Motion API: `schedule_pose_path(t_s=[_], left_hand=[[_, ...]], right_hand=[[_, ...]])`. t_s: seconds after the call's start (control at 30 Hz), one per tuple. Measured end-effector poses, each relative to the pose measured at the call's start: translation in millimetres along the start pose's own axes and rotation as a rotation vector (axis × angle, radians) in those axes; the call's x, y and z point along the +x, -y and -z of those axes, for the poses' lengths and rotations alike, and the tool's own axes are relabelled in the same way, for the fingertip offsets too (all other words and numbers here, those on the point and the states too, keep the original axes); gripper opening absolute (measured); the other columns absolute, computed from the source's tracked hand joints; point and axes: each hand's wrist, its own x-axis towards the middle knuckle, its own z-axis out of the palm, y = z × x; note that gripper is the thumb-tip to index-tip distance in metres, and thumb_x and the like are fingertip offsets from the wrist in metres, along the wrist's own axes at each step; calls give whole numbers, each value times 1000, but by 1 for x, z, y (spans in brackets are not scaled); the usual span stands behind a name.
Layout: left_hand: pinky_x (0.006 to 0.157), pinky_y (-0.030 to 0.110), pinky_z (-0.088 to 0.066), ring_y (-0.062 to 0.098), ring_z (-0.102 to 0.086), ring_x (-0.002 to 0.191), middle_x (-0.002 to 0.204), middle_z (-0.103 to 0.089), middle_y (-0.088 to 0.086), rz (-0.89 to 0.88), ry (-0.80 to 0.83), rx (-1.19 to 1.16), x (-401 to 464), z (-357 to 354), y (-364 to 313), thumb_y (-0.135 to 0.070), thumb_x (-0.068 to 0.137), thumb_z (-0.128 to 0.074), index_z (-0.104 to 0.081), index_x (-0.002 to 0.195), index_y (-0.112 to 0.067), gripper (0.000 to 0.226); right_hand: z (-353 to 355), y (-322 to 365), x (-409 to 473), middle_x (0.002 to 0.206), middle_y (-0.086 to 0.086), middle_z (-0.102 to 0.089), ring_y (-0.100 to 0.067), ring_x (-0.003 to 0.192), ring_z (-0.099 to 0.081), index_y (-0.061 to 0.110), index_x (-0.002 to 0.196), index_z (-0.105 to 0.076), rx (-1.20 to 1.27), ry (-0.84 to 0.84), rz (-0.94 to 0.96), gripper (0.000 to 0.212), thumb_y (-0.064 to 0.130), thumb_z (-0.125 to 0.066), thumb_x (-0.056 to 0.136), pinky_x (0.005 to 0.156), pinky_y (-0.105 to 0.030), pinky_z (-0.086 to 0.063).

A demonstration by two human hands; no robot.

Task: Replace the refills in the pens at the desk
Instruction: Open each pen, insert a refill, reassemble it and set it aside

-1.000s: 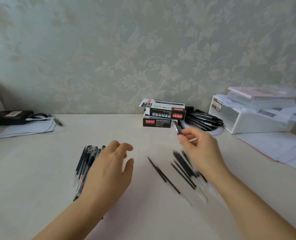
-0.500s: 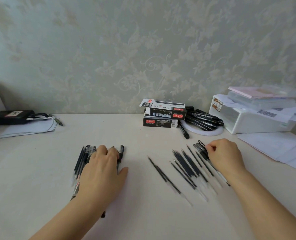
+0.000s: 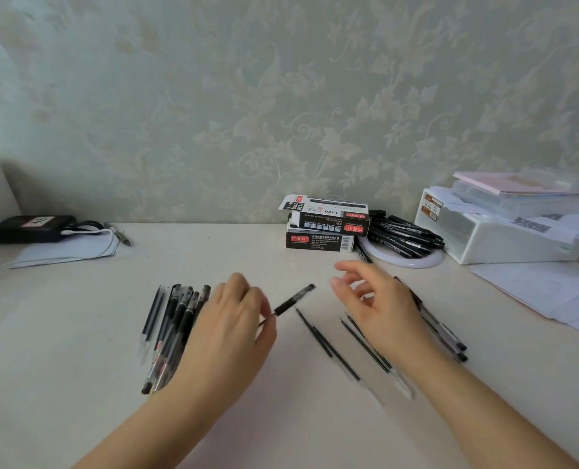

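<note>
My left hand (image 3: 229,328) pinches a black pen (image 3: 291,302) between thumb and fingers, its far end pointing up and right above the desk. A row of several black pens (image 3: 171,328) lies just left of that hand. My right hand (image 3: 381,309) hovers open with curled fingers a short way right of the held pen, holding nothing. Thin black refills (image 3: 327,345) lie on the desk between and under my hands. More pens (image 3: 445,336) lie behind my right wrist, partly hidden.
Two stacked black refill boxes (image 3: 325,226) stand at the back centre, beside a white dish of black markers (image 3: 405,243). A white storage box (image 3: 498,236) and loose papers (image 3: 552,292) fill the right side. A black case (image 3: 31,228) on paper sits far left.
My left hand has lifted one pen out of the left row and carried it toward the centre. My right hand left the right pen pile and moved left, open.
</note>
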Motion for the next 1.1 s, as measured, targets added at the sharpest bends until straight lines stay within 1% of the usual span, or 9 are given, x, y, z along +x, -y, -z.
schedule_pose_path(t_s=[0.07, 0.17, 0.3, 0.4, 0.53, 0.67, 0.8, 0.97, 1.1], left_hand=[[79, 30, -43, 16, -49, 88, 98, -47, -5, -106, 10, -65, -1, 1, -5, -28, 94, -56, -59, 97, -20, 9], [75, 29, -43, 10, -47, 83, 96, -45, -12, -145, 66, -148, -3, 1, -6, -30, 98, -47, -47, 99, -25, 5], [68, 32, -43, 11, -46, 73, 86, -50, -13, -185, 124, -237, -4, 0, -5, -34, 99, -42, -42, 101, -27, 8], [64, 26, -38, 9, -47, 74, 80, -49, -15, -242, 172, -302, -3, 0, -6, -36, 100, -40, -49, 98, -26, 14], [63, 31, -40, 10, -48, 72, 74, -47, -18, -162, 170, -310, -2, -4, -1, -31, 100, -41, -49, 95, -27, 10], [53, 25, -32, 5, -47, 70, 71, -46, -21, -127, 135, -222, -3, -4, 1, -42, 99, -37, -43, 93, -35, 11], [47, 21, -27, 6, -49, 64, 68, -53, -17, -127, 132, -153, -1, 3, 3, -51, 96, -33, -47, 95, -38, 20], [44, 23, -32, 13, -49, 57, 58, -51, -5, -52, 91, -68, 2, 6, 4, -72, 87, -17, -51, 98, -44, 45], [53, 30, -43, 11, -54, 65, 67, -57, -8, -5, 97, -32, 2, 6, 2, -71, 84, -9, -45, 104, -41, 51]], right_hand=[[-8, 5, -4, 83, 11, -68, -3, 69, -61, 32, 104, -68, 119, 117, -60, 19, 42, -63, 89, 69, -15, -49], [-13, 8, -7, 73, -5, -69, -7, 61, -60, 20, 88, -73, 268, 199, -106, 11, 27, -65, 92, 69, -33, -53], [-17, 13, -9, 68, -2, -69, -9, 59, -63, 17, 80, -73, 468, 206, -120, 8, 19, -72, 87, 60, -20, -51], [-21, 16, -12, 72, -3, -71, -13, 66, -67, 18, 83, -73, 552, 273, -103, 4, 14, -74, 85, 66, -22, -54], [-26, 15, -16, 81, -3, -72, -19, 74, -72, 23, 89, -71, 551, 294, -111, 15, 8, -73, 85, 74, -27, -57], [-25, 16, -16, 78, -2, -72, -16, 71, -69, 24, 90, -69, 505, 329, -84, 13, 12, -71, 88, 69, -23, -55], [-24, 18, -16, 77, -6, -73, -15, 71, -68, 17, 91, -69, 579, 367, -74, 9, 9, -69, 89, 68, -22, -54], [-18, 19, -13, 76, -8, -73, -17, 70, -68, 9, 90, -68, 619, 318, -59, 5, 5, -69, 88, 69, -24, -55], [-20, 20, -12, 76, -8, -73, -19, 69, -68, 12, 89, -68, 576, 201, -87, 7, 6, -69, 88, 69, -26, -56]])
